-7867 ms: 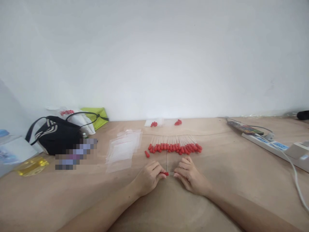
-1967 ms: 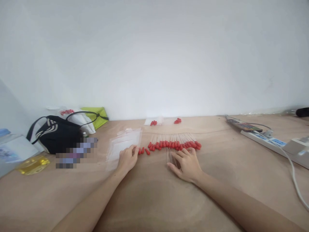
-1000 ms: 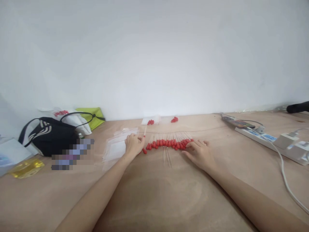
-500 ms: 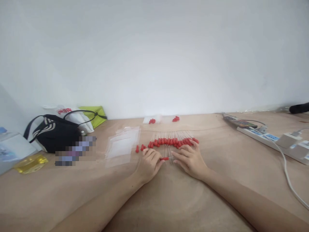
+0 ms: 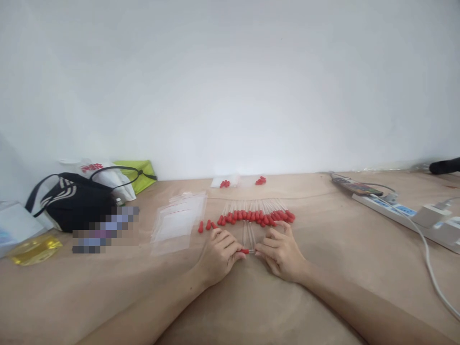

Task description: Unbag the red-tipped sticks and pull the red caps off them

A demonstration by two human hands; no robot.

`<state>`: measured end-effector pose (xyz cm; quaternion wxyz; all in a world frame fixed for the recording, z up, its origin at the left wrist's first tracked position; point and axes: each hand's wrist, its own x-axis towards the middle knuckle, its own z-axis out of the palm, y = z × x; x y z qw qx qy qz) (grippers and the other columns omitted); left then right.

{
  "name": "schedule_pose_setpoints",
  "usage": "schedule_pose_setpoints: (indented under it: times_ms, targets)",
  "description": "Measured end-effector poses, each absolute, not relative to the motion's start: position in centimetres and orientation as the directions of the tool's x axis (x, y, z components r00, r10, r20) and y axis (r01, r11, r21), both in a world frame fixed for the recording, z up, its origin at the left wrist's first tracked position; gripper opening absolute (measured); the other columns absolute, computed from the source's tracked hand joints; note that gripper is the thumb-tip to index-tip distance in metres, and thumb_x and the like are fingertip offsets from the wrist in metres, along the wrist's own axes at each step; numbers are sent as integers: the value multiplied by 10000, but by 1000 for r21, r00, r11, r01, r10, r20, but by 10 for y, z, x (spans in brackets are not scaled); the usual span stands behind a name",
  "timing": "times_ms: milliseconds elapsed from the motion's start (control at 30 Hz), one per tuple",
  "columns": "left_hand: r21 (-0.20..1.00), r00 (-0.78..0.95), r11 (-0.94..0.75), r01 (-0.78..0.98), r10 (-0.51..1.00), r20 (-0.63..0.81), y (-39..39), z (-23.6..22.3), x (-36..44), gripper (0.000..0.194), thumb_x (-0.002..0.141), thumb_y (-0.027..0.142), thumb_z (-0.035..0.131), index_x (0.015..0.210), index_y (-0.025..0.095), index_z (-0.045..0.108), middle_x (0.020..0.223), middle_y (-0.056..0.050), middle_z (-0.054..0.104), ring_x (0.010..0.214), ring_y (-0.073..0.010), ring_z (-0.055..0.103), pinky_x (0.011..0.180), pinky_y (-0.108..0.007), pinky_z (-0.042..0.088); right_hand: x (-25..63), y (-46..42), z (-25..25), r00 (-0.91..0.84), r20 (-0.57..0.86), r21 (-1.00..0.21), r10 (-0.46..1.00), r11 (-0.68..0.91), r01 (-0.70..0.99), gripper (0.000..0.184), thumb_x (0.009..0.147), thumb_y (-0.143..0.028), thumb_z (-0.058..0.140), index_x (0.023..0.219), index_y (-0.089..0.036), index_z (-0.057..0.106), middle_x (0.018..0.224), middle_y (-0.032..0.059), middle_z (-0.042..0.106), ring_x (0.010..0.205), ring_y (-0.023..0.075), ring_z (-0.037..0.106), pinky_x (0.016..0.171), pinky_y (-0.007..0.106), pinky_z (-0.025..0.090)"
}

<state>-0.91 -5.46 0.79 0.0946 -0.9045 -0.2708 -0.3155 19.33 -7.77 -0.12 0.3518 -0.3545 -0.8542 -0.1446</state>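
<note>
Close to the table's front, my left hand (image 5: 220,255) pinches a red rubber bulb (image 5: 245,251) between thumb and fingers. My right hand (image 5: 282,252), fingers closed, grips a thin clear dropper tube (image 5: 251,251) whose end meets the bulb's mouth; how far it is inserted I cannot tell. Behind both hands lies a fanned row of red-bulbed droppers (image 5: 251,216), tubes pointing to the wall. Loose clear tubes (image 5: 247,233) lie between the row and my hands. Several loose red bulbs (image 5: 208,224) rest just beyond my left hand.
Clear zip bags (image 5: 178,218) are spread at the left. Bags with red bulbs (image 5: 224,183) lie near the wall. A black bag (image 5: 77,201) and a yellow packet (image 5: 36,249) sit far left. A power strip (image 5: 406,211), a phone (image 5: 355,186) and a white cable (image 5: 427,254) occupy the right.
Both hands have come slightly nearer to me, and the bulb and tube have closed up, with less tube showing between my fingers. The view has tilted slightly.
</note>
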Motion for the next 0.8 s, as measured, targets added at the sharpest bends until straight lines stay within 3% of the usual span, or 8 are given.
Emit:
schedule_pose_setpoints:
  times_ms: [267,433,567,667,800]
  targets:
    - [61,623,-815,577,487,613,-54,6,-17,274,856,294,429,644,173,553,637,-15,588,628,-135,495,657,-303,335,204,-81,-1,-435,709,-103,555,692,715,208,817,-235,437,724,-225,623,519,-26,532,651,124,444,864,397,224]
    - [279,465,-761,585,597,654,-47,12,-29,185,848,244,424,820,185,597,776,-35,586,728,-130,540,682,-251,422,218,-78,-2,-258,706,-267,659,586,766,182,822,-233,447,834,-239,629,669,-12,627,663,126,497,847,374,243]
    - [448,188,-553,703,752,632,-33,29,-49,238,816,253,407,920,180,608,841,-50,575,760,-145,555,687,-260,458,216,-76,-1,-154,697,-352,701,521,778,231,811,-179,408,950,-220,588,733,8,635,675,131,529,793,332,275]
    - [519,54,-407,752,822,567,-19,37,-69,256,755,260,428,910,166,609,841,-46,590,688,-139,561,632,-253,466,210,-74,1,-167,667,-333,726,491,805,234,755,-115,397,899,-190,566,743,13,630,686,136,533,755,307,278]
    - [553,-6,-293,780,880,474,-9,35,-81,245,693,314,491,867,163,573,752,-17,607,560,-121,543,542,-235,448,204,-66,1,-265,672,-167,691,490,856,178,697,-78,401,705,-166,555,583,1,583,592,129,495,724,291,268]
